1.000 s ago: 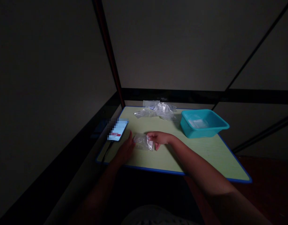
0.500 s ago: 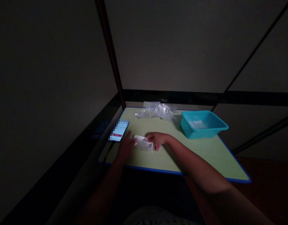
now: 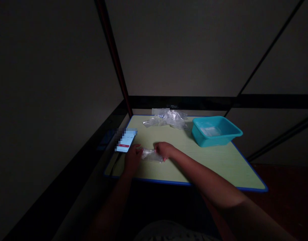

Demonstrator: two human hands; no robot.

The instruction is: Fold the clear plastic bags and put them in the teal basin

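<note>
A small clear plastic bag (image 3: 151, 156) is stretched between my hands, low over the near part of the table. My left hand (image 3: 133, 158) pinches its left end, thumb and fingers together. At the bag's upper right corner, my right hand (image 3: 164, 149) is closed on the edge, with some fingertips showing underneath. The plastic looks crinkled and shiny along its top; whether anything lies inside I cannot tell.
The pale green table (image 3: 206, 167) has a blue edge. Crumpled clear plastic bags (image 3: 170, 118) lie at its back. A turquoise basin (image 3: 215, 140) at the right holds flat clear plastic. A lit phone (image 3: 125, 140) lies left, beside the dark wall.
The bag has been tilted or folded over and now shows a narrower face. My left fingers have drawn in on its end, and the view has shifted slightly.
</note>
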